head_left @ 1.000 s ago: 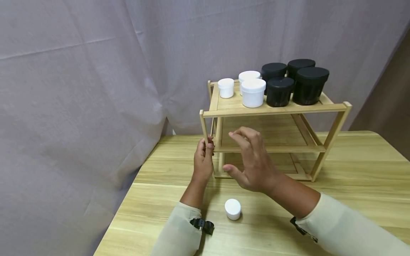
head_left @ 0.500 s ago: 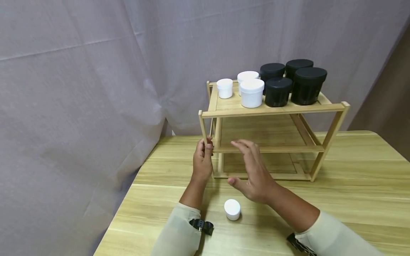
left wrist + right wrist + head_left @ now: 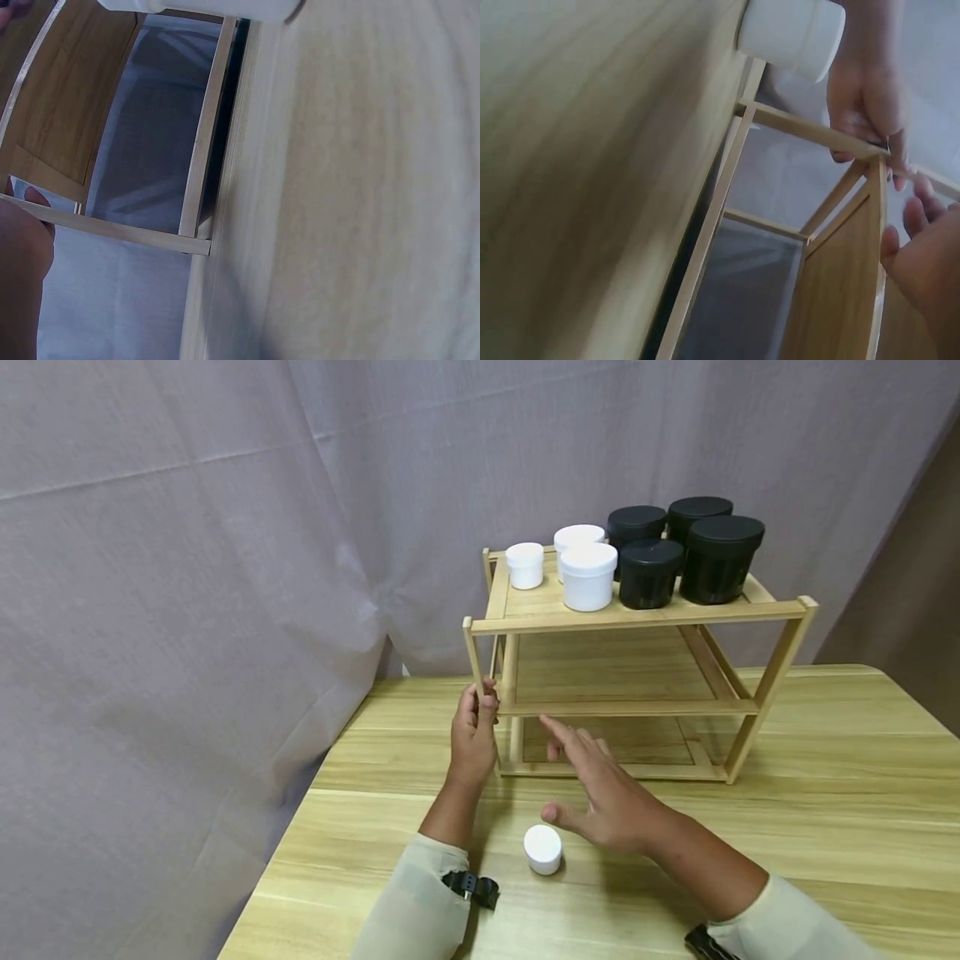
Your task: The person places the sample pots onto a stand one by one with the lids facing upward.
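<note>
In the head view my left hand (image 3: pixel 473 739) grips the front left post of a three-level wooden shelf rack (image 3: pixel 637 707); the right wrist view shows its fingers curled round that post. My right hand (image 3: pixel 611 802) hovers over the table in front of the rack, fingers extended and thumb apart, holding nothing. Just below and left of its thumb, a small white lidded jar (image 3: pixel 542 849) stands upright on the table, apart from the hand. The same jar (image 3: pixel 791 34) shows large at the top of the right wrist view.
On the rack's top level stand three white jars, one of them at the front (image 3: pixel 589 578), and several black jars, the largest at the right (image 3: pixel 722 560). A grey curtain (image 3: pixel 225 568) hangs behind the wooden table (image 3: pixel 360 835).
My right hand has come down from in front of the middle shelf towards the small white jar, its fingers straightening. My left hand keeps its grip on the post.
</note>
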Demonstrator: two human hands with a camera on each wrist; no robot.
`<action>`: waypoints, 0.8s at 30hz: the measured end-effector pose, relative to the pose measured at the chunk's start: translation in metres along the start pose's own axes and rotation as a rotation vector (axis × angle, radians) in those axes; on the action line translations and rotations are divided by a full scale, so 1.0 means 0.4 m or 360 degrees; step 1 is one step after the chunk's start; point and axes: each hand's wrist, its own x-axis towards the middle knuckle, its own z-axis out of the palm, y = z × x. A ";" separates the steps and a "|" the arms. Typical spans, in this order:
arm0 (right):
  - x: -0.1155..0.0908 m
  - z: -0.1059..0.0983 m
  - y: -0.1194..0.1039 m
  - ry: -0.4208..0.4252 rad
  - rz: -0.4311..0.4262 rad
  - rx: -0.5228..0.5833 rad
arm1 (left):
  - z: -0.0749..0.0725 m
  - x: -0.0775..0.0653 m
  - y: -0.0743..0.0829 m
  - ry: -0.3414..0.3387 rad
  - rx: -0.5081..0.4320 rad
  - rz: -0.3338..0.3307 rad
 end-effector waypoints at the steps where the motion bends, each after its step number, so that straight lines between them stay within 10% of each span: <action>1: -0.002 0.000 0.004 -0.0019 0.0007 0.0005 | 0.000 0.000 0.000 0.0004 0.0000 0.0005; 24: -0.023 -0.003 0.009 -0.0554 0.0420 -0.0017 | 0.003 0.003 0.005 0.0016 -0.0043 0.0016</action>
